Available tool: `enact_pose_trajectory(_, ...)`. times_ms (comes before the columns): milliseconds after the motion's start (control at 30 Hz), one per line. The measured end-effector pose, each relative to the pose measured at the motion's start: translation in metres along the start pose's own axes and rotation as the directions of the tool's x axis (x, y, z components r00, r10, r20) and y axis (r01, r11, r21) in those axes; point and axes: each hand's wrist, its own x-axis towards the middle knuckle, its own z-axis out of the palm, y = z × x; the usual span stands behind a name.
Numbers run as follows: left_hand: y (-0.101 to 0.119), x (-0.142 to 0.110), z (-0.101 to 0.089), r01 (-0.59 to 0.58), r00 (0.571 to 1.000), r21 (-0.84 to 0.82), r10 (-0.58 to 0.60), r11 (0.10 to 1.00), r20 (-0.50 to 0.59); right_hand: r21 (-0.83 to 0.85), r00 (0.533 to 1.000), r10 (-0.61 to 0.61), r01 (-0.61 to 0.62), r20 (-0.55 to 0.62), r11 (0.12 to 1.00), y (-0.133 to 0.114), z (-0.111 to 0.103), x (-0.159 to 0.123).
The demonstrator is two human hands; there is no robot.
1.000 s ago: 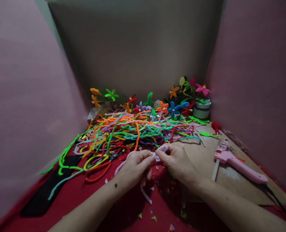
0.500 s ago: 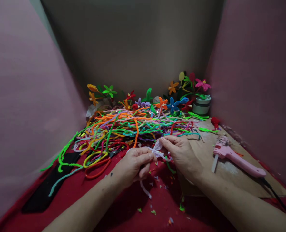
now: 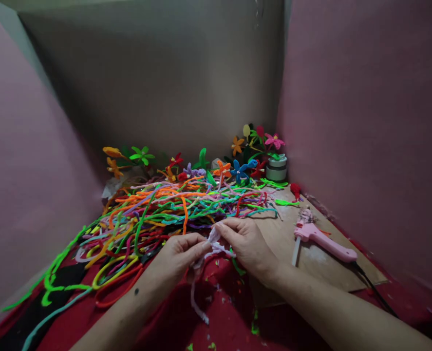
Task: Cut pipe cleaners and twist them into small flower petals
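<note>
Scissors (image 3: 120,276) lie near the left hand (image 3: 182,251), whose narrow grip pinches a lilac piece (image 3: 213,237) above red cloth (image 3: 234,312); the right hand (image 3: 245,242), its grip equally narrow, pinches it opposite. Farther right, a glue gun (image 3: 327,242) rests on a board (image 3: 318,257).

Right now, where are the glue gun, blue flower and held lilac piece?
Glue gun (image 3: 324,239), head view, pink handle.
Blue flower (image 3: 239,171), head view, centre.
Held lilac piece (image 3: 214,236), head view, upper part.

No legible text, labels or numbers (nor signs or brands).
</note>
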Motion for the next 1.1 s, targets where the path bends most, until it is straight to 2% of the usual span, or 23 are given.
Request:
enact_pose_trajectory(133,0.002,0.008,0.001,0.049,0.998,0.016,-0.048,0.999,-0.051,-0.164,0.991,-0.132,0.13,0.0,0.978,0.0,-0.001,-0.003)
enact_pose_trajectory(233,0.006,0.014,0.003,0.042,0.998,0.03,-0.041,0.999,-0.056,-0.322,0.968,-0.253,0.239,0.0,0.916,-0.002,-0.006,-0.003)
enact_pose_trajectory(300,0.012,0.022,0.007,0.013,0.999,0.108,-0.007,0.994,-0.052,-0.34,0.95,-0.308,0.273,-0.052,0.9,-0.009,-0.016,0.0)
enact_pose_trajectory(333,0.014,0.028,0.01,-0.017,0.998,0.177,0.028,0.984,-0.056,-0.309,0.942,-0.313,0.264,-0.123,0.914,-0.015,-0.023,0.003)
enact_pose_trajectory(400,0.019,0.046,0.018,-0.093,0.986,0.388,0.139,0.917,-0.094,-0.159,0.932,-0.278,0.246,-0.231,0.956,-0.027,-0.039,0.01)
enact_pose_trajectory(467,0.022,0.069,0.029,-0.216,0.943,0.617,0.325,0.756,-0.068,-0.011,0.895,-0.275,0.29,-0.352,0.957,-0.037,-0.056,0.017)
enact_pose_trajectory(567,0.026,0.107,0.044,-0.256,0.912,0.696,0.407,0.671,-0.056,0.007,0.798,-0.326,0.381,-0.507,0.924,-0.039,-0.072,0.023)
enact_pose_trajectory(633,0.029,0.122,0.048,-0.262,0.897,0.73,0.439,0.631,-0.058,-0.033,0.783,-0.338,0.378,-0.522,0.925,-0.031,-0.075,0.022)
enact_pose_trajectory(700,0.035,0.124,0.046,-0.264,0.881,0.75,0.468,0.607,-0.069,-0.08,0.807,-0.331,0.336,-0.489,0.938,-0.022,-0.075,0.019)
enact_pose_trajectory(767,0.04,0.11,0.037,-0.266,0.878,0.753,0.474,0.601,-0.069,-0.139,0.843,-0.319,0.288,-0.432,0.948,-0.013,-0.072,0.017)
enact_pose_trajectory(833,0.043,0.087,0.024,-0.266,0.899,0.741,0.436,0.617,-0.04,-0.216,0.879,-0.314,0.249,-0.359,0.944,-0.008,-0.069,0.015)
enact_pose_trajectory(933,0.038,0.05,0.003,-0.251,0.963,0.671,0.249,0.698,0.101,-0.36,0.932,-0.305,0.222,-0.194,0.906,-0.003,-0.062,0.013)
enact_pose_trajectory(1000,0.027,0.03,-0.008,-0.208,0.977,0.722,0.174,0.659,0.123,-0.455,0.962,-0.267,0.214,-0.055,0.864,0.0,-0.056,0.012)
enact_pose_trajectory(1100,0.008,0.014,-0.021,-0.143,0.98,0.826,0.192,0.546,0.043,-0.601,0.978,-0.156,0.209,0.14,0.771,0.002,-0.045,0.01)
